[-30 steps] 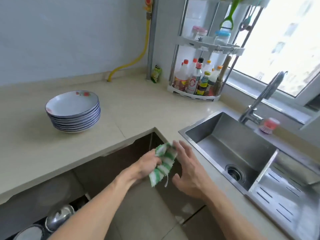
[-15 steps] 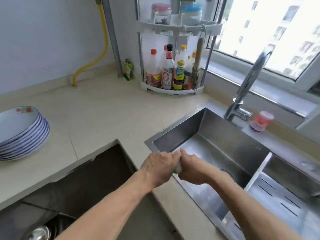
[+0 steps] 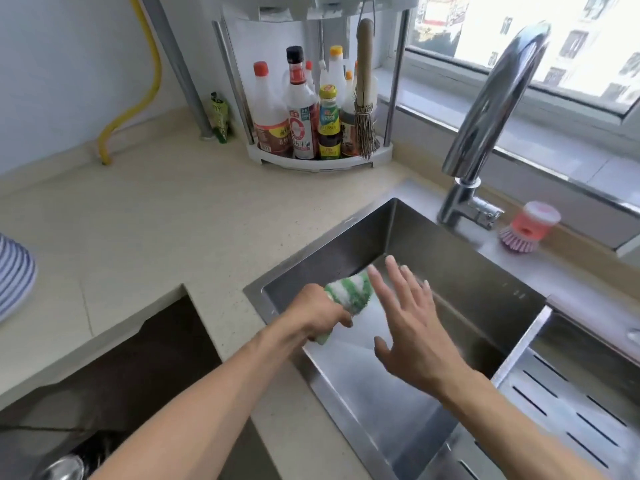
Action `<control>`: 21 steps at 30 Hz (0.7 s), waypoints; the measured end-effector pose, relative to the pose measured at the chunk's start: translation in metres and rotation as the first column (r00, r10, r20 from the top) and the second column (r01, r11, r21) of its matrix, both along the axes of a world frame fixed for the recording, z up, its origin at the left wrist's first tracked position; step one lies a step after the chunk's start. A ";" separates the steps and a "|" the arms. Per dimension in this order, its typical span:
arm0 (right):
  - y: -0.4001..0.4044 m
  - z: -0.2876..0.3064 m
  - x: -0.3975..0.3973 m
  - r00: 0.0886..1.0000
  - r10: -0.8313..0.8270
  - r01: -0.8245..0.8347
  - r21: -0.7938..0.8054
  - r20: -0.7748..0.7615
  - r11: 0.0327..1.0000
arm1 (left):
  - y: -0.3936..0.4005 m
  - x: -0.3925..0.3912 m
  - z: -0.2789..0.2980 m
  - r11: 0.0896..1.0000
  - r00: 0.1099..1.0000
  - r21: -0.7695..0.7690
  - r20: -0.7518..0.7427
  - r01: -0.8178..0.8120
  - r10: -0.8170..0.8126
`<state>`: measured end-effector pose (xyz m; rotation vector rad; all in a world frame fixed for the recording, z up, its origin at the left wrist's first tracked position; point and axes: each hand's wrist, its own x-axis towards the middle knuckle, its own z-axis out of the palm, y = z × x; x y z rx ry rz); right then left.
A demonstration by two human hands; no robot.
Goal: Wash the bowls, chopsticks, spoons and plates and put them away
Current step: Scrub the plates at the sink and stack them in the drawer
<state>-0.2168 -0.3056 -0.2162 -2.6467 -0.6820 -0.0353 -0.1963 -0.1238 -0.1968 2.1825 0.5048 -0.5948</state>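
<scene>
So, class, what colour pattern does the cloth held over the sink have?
Green and white stripes on the cloth, gripped by the left hand; the head view shows it.

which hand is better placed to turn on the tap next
Right, probably. The right hand is open and holds nothing, over the sink on the side of the tap. The left hand grips the green and white cloth at the sink's near-left corner.

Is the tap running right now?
Off, it seems: no stream falls from the faucet spout into the sink below.
</scene>
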 end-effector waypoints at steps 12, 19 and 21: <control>0.027 0.004 0.035 0.956 0.166 -0.100 -0.264 0.242 0.959 | -0.034 -0.006 -0.006 0.888 0.919 0.315 0.096 0.336 -0.381; 0.032 0.003 0.048 0.938 -0.123 0.038 -0.256 -0.325 0.966 | -0.034 0.008 -0.013 0.516 0.697 0.781 0.149 0.352 -0.702; 0.028 0.002 0.057 0.866 -0.133 0.025 -0.224 -0.481 0.974 | -0.033 0.010 -0.012 0.449 0.580 0.836 0.204 0.316 -0.789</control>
